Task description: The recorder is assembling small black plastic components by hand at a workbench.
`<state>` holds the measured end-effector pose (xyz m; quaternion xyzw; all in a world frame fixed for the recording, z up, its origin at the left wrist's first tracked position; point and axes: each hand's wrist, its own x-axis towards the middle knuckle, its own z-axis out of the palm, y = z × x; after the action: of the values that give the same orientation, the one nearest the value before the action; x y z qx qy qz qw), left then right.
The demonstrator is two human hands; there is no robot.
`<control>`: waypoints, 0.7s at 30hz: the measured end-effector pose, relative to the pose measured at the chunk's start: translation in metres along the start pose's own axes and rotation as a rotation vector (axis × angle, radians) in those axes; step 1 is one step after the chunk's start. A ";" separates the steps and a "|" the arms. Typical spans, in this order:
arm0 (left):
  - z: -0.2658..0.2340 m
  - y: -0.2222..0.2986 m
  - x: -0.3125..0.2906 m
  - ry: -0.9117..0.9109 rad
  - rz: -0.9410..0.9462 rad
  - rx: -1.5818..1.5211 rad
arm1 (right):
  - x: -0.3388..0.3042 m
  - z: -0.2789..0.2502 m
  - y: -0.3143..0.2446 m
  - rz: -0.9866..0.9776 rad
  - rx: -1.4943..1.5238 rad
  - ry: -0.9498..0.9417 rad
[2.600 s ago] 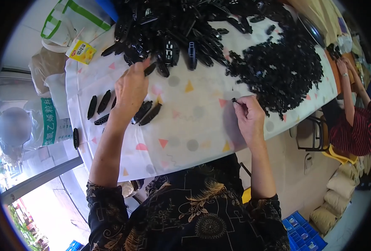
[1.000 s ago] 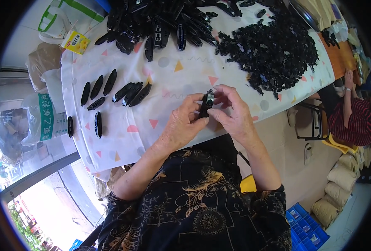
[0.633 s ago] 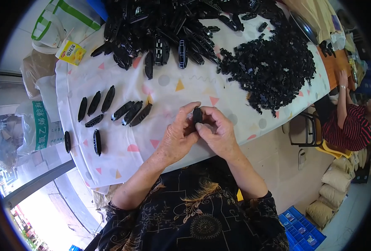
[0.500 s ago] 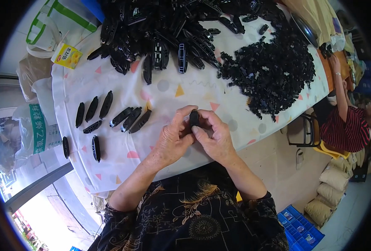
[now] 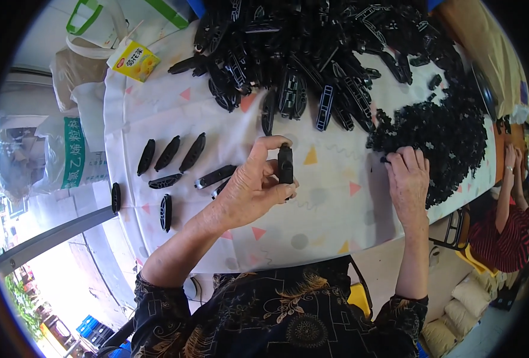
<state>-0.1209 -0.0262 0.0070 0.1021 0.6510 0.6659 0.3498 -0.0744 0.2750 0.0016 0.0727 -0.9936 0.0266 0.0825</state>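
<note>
Upright between the thumb and fingers of my left hand (image 5: 249, 191) is a black oblong plastic part (image 5: 285, 164), its narrow side facing up. My right hand (image 5: 409, 179) is over the near left edge of a heap of small black plastic pieces (image 5: 437, 128). Its fingers are bent together, and a dark bit shows at the fingertips, mostly hidden by them. Left of my left hand, several similar oblong parts (image 5: 167, 153) lie spread on the patterned tablecloth (image 5: 312, 232); some are partly behind that hand.
A large pile of black oblong parts (image 5: 291, 89) covers the far side of the table. A yellow drink carton (image 5: 134, 61) with a straw stands at the far left corner, near plastic bags (image 5: 55, 158). To the right, another person (image 5: 503, 232) in a striped top sits at work.
My right hand has left the oblong part and moved right to the heap of small pieces. My left hand now holds the part alone. The view has shifted, too.
</note>
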 end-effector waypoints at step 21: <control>-0.021 0.022 0.047 0.319 0.224 1.295 | -0.031 0.013 -0.072 0.744 1.899 0.083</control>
<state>-0.1751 -0.0128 0.0095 0.2586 0.9478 0.1807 0.0467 -0.0354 0.2072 -0.0130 -0.2061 -0.5181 0.8300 0.0116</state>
